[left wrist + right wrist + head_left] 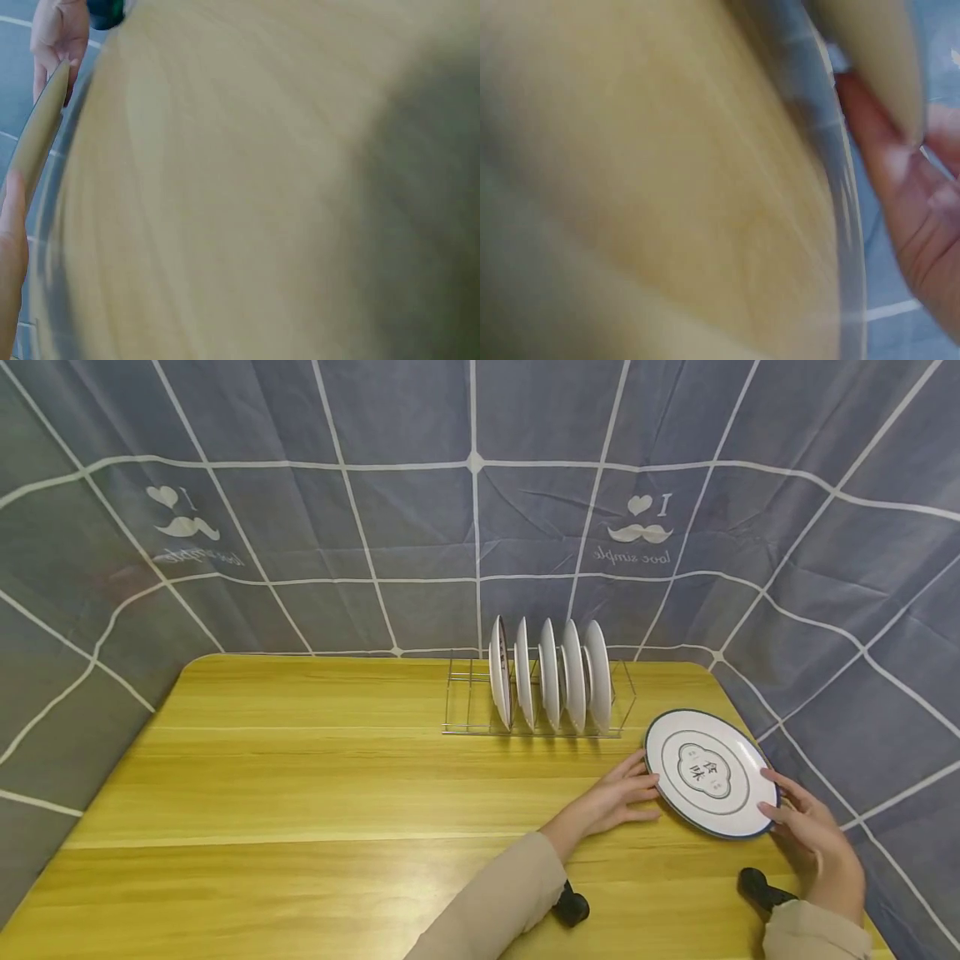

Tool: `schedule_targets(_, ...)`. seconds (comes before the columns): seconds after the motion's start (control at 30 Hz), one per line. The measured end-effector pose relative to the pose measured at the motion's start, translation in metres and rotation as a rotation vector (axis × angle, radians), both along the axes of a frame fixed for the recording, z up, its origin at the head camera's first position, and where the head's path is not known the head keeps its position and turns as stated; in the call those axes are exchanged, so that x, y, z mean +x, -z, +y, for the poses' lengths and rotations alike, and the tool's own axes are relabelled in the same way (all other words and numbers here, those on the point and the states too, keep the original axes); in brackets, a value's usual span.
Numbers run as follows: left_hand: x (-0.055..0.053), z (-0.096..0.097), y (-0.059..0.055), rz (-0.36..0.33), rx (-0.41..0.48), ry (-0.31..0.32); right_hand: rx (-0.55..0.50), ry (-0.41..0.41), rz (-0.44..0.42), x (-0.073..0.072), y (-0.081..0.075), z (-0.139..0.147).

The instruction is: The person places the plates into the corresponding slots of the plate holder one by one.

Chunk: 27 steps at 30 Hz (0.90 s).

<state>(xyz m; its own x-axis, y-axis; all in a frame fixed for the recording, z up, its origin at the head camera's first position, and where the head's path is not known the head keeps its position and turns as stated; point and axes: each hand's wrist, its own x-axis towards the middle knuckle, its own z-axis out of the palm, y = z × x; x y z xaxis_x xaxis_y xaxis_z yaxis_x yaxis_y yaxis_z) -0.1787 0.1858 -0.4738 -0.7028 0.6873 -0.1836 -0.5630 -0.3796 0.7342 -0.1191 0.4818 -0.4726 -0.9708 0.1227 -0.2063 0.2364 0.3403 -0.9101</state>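
Observation:
A white plate [738, 781] with a dark blue rim and a printed emblem with characters is at the right side of the table. My right hand [813, 822] grips its right rim, fingertips showing on the upper face. At the left rim my left hand [611, 797] holds the plate between fairly extended fingers, one over the edge and others partly hidden beneath it. Seen from the left wrist, the plate [37, 135] appears edge-on between both hands, apart from the tabletop. The right wrist view shows its pale underside [885, 67] against the right hand [922, 210].
A wire dish rack [468, 727] stands at the table's back, with several white plates [550, 677] upright in its right part. The wooden table [262, 777] meets a grey-blue gridded curtain [420, 527] behind. Black knobbed pieces [572, 907] show by both wrists.

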Motion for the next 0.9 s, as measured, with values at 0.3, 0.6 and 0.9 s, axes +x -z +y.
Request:
schedule_targets(0.3, 0.008, 0.005, -0.028, 0.049, 0.047, -0.131, -0.302, 0.007, 0.123, -0.001, -0.034, -0.020)
schedule_targets(0.6, 0.010, -0.004, -0.054, 0.243, 0.110, -0.322, -0.470, -0.154, 0.306, -0.022, -0.067, -0.057)
schedule_targets(0.9, 0.002, -0.048, -0.083, 0.412, 0.170, -0.388, -0.424, -0.287, 0.370, -0.043, -0.099, -0.093)
